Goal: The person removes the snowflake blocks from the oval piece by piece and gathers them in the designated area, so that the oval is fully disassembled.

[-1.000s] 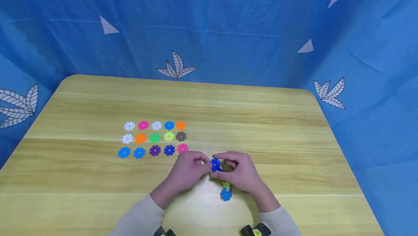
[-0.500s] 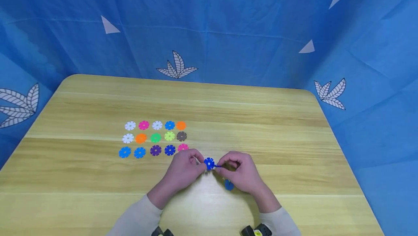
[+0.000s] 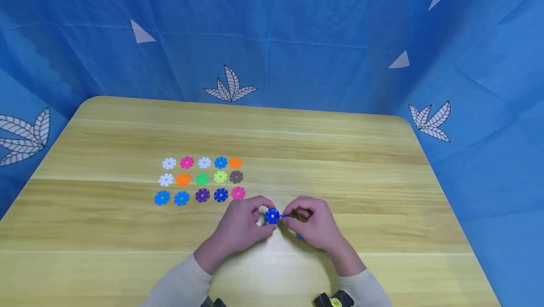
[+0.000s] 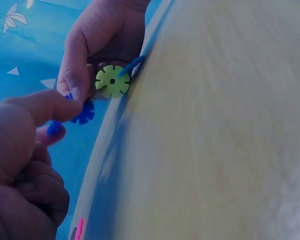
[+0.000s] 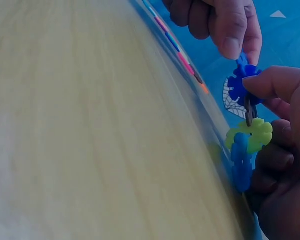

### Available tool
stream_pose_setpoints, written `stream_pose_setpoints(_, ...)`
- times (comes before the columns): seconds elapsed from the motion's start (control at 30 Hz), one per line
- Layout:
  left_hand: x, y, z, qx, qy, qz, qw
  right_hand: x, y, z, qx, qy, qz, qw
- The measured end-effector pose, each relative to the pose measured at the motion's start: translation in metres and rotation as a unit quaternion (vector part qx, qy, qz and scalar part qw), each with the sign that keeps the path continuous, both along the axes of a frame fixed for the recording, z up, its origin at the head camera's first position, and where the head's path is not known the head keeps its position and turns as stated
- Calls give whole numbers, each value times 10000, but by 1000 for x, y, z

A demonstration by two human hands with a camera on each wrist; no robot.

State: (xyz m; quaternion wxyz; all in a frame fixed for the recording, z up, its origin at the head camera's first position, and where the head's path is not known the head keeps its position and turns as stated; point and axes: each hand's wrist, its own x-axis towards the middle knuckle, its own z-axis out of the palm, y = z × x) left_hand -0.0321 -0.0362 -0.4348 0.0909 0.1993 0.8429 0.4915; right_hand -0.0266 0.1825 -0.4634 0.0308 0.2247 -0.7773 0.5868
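Observation:
In the head view my left hand (image 3: 244,222) grips a dark blue notched disc (image 3: 272,216), index finger at its top edge and thumb at its bottom. My right hand (image 3: 312,222) pinches a second dark blue notched disc (image 5: 240,86), which is edge-on in the head view. The two discs meet edge to edge between the hands. Below the right fingertips, in the right wrist view, hangs a chain: a dark disc (image 5: 250,111), a lime green disc (image 5: 260,131) and a lighter blue disc (image 5: 241,165). The right hand hides most of this chain from the head view.
Loose notched discs lie in three rows left of the hands, among them a pink disc (image 3: 238,193) close to the left hand, a purple disc (image 3: 202,195) and a brown disc (image 3: 236,177). The wooden table (image 3: 361,156) ends at a blue curtain (image 3: 323,61).
The left-hand disc has shifted slightly left, and the left fingers now span it top to bottom. The chain under the right hand has swung up, mostly behind that hand.

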Motion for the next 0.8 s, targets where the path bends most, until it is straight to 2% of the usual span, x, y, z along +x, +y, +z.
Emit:
stream_pose_setpoints(0.17,1,0,-2,163,353,44,9992,3,-5,12,-196,-62,62,9998)
stream_pose_setpoints(0.33,2,0,-2,134,534,-53,9985,8,-10,30,-37,63,-76,9999)
stream_pose_setpoints(0.47,2,-1,-2,92,755,-130,9970,6,-7,22,40,168,-98,9998)
stream_pose_setpoints(0.63,1,-2,-3,200,814,-210,9963,1,-1,5,72,176,-54,9998)
stream_pose_setpoints(0.8,1,-3,-3,217,871,-229,9957,0,1,2,65,62,-11,10000)
